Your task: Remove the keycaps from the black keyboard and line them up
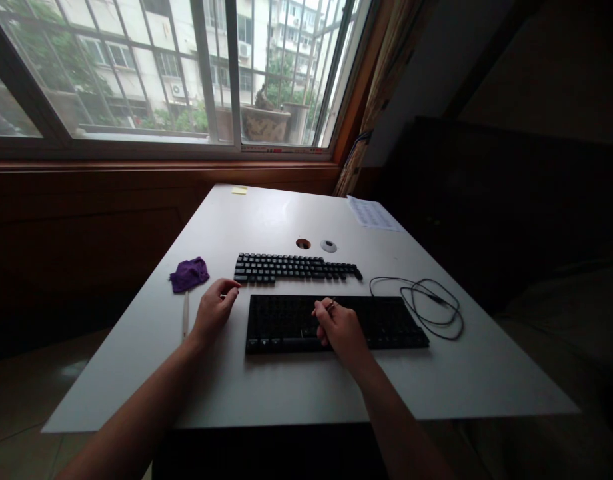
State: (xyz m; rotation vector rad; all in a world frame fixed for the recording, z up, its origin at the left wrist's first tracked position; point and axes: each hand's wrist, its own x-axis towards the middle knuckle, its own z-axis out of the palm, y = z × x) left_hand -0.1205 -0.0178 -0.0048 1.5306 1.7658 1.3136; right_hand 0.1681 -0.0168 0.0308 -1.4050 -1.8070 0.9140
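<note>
A black keyboard (286, 343) lies on the white table, with keycaps along its bottom row and most of its upper area dark and flat. Behind it, loose black keycaps (296, 267) are set out in rows. My left hand (217, 308) is at the left end of these rows, thumb and fingers curled together close to the lowest keycaps; anything pinched there is hidden. Over the middle of the keyboard is my right hand (339, 327), closed round a small thin tool (331, 304) whose kind I cannot make out.
A purple cloth (189, 274) and a pale thin stick (185, 313) lie at the left. The black cable (439, 320) is coiled at the right. Farther back are a round table hole (303, 244), its grey cover (328, 246), paper sheets (374, 213) and a yellow note (239, 191).
</note>
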